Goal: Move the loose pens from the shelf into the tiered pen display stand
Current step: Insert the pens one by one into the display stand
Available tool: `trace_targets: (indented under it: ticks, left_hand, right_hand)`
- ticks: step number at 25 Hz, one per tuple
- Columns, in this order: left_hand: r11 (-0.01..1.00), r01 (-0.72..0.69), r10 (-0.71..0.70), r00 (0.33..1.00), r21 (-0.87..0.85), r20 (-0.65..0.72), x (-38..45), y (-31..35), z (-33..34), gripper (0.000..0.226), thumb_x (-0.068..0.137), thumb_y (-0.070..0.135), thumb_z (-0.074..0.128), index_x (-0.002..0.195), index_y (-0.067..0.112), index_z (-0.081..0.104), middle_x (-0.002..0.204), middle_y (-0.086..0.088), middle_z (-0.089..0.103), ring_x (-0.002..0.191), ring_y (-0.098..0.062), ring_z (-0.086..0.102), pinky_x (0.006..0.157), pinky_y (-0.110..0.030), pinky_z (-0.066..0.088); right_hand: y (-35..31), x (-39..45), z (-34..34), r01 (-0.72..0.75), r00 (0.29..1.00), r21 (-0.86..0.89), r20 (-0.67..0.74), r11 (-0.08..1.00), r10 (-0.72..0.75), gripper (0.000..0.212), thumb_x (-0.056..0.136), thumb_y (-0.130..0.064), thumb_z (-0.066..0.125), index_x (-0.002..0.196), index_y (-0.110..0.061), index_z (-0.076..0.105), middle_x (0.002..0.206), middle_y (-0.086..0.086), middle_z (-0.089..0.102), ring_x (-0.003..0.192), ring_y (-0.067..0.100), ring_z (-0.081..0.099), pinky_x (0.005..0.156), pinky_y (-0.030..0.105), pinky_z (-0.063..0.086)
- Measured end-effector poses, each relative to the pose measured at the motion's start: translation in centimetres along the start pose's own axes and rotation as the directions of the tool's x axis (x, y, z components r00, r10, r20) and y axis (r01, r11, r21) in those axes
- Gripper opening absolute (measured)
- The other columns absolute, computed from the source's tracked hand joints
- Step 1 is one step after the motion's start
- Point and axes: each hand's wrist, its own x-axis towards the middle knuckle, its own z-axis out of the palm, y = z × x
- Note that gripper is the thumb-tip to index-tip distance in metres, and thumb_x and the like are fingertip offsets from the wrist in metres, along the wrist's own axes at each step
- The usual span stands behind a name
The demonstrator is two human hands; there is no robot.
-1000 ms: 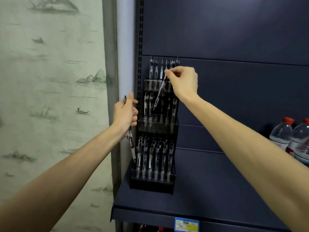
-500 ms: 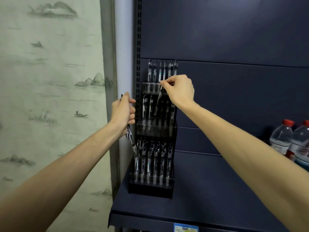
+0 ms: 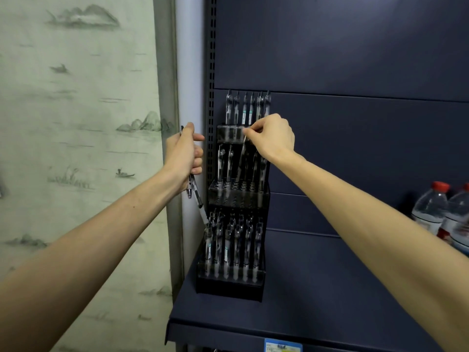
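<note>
Standing on navy shelf (image 3: 317, 288) by landscape wallpaper (image 3: 76, 123), stand (image 3: 234, 283), L hand (image 3: 184, 153) gripping pens (image 3: 196, 199), R hand (image 3: 272, 138) pinching pen (image 3: 241, 161)

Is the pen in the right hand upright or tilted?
Tilted: the pen slants down-left from the right hand toward the stand's middle tier.

Display stand (image 3: 229, 285): I count one, with three tiers.
Top-tier pens (image 3: 247, 109): six.
Middle-tier pens (image 3: 229, 161): about five seated; my right hand (image 3: 272, 138) covers part of this row.
Bottom-tier pens (image 3: 236, 245): two rows of roughly six, too crowded for a firm count.
Pens in my hands: my left hand (image 3: 184, 154) two, right one.
Water bottles (image 3: 429, 209): two.
Price tags (image 3: 283, 346): one.
</note>
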Motion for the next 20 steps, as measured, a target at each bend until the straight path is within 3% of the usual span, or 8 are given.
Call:
trace_targets:
  ticks: [6,9,11,15,20]
  left_hand:
    - [1.000,-0.031,0.030,1.000,0.004,0.002,0.5,1.6,0.3,0.026,0.107,0.033,0.042,0.100,0.010,0.051,0.044,0.008,0.029,0.032,-0.007,0.019,0.037,-0.014,0.018]
    - [0.997,-0.073,0.072,0.996,0.034,0.050,0.3,2.1,0.5,0.022,0.104,0.027,0.056,0.087,0.016,0.049,0.043,0.009,0.029,0.033,-0.006,0.020,0.038,-0.013,0.018]
    - [0.992,-0.096,0.092,0.994,0.081,0.060,0.1,2.2,0.9,0.030,0.100,0.021,0.065,0.077,0.021,0.045,0.044,0.009,0.031,0.034,-0.006,0.021,0.037,-0.014,0.019]
    - [0.994,-0.091,0.088,0.995,0.065,0.041,0.1,2.6,1.7,0.031,0.100,0.016,0.062,0.076,0.021,0.042,0.048,0.007,0.030,0.035,-0.007,0.021,0.037,-0.015,0.019]
    - [0.996,-0.084,0.085,0.996,0.033,-0.008,0.3,2.0,2.3,0.019,0.099,0.011,0.055,0.084,0.019,0.045,0.048,0.006,0.030,0.036,-0.008,0.020,0.038,-0.015,0.019]
  right_hand:
    - [-1.0,1.0,0.1,-0.003,0.995,-0.081,0.098,0.997,0.011,0.022,0.094,-0.039,0.070,0.088,-0.021,0.081,0.080,-0.004,0.074,0.080,0.017,0.070,0.069,0.032,0.054]
    - [-1.7,2.2,0.1,-0.081,0.988,-0.097,0.124,0.992,0.092,0.020,0.090,-0.038,0.076,0.089,-0.018,0.080,0.082,-0.002,0.075,0.081,0.017,0.070,0.068,0.031,0.051]
    - [-1.8,2.8,0.0,-0.120,0.982,-0.115,0.132,0.986,0.135,0.022,0.085,-0.037,0.081,0.090,-0.015,0.078,0.083,-0.001,0.075,0.081,0.017,0.071,0.068,0.031,0.051]
    - [-2.2,1.9,1.1,0.012,0.975,-0.295,0.215,0.956,0.054,0.028,0.085,-0.037,0.081,0.097,-0.012,0.076,0.086,0.003,0.074,0.079,0.022,0.068,0.067,0.032,0.050]
    - [-1.9,-2.6,-0.1,0.220,0.975,-0.149,0.049,0.964,-0.215,0.023,0.094,-0.039,0.059,0.091,-0.026,0.079,0.086,-0.009,0.074,0.090,0.017,0.065,0.071,0.031,0.050]
